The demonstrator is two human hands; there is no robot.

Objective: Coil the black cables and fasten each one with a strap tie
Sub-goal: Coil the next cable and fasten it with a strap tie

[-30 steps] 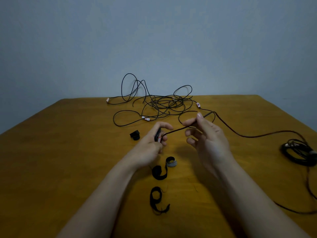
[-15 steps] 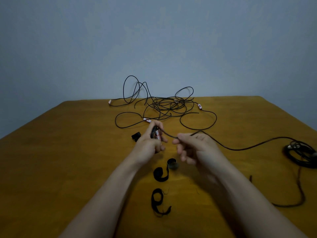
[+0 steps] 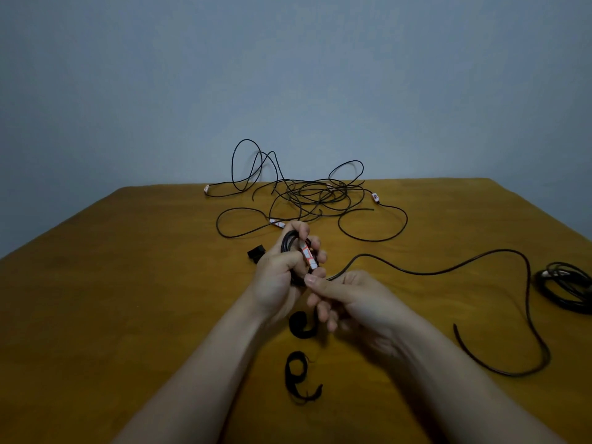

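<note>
– What is the left hand [image 3: 280, 278] doing?
– Its fingers are curled tight round small loops of the thin black cable [image 3: 286, 244] and its white-and-red plug [image 3: 308, 257].
– And the right hand [image 3: 355, 302]?
– It pinches the same cable, touching the left hand. The cable trails toward three o'clock on the brown wooden table [image 3: 128, 283].

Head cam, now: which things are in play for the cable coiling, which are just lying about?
In play: left hand gripping the small coil; right hand pinching the loose cable; strap tie below the hands; nearer strap tie.
Lying about for now: cable tangle at the far side; coiled bundle at the right edge; small black piece beside the left hand, unclear what.
</note>
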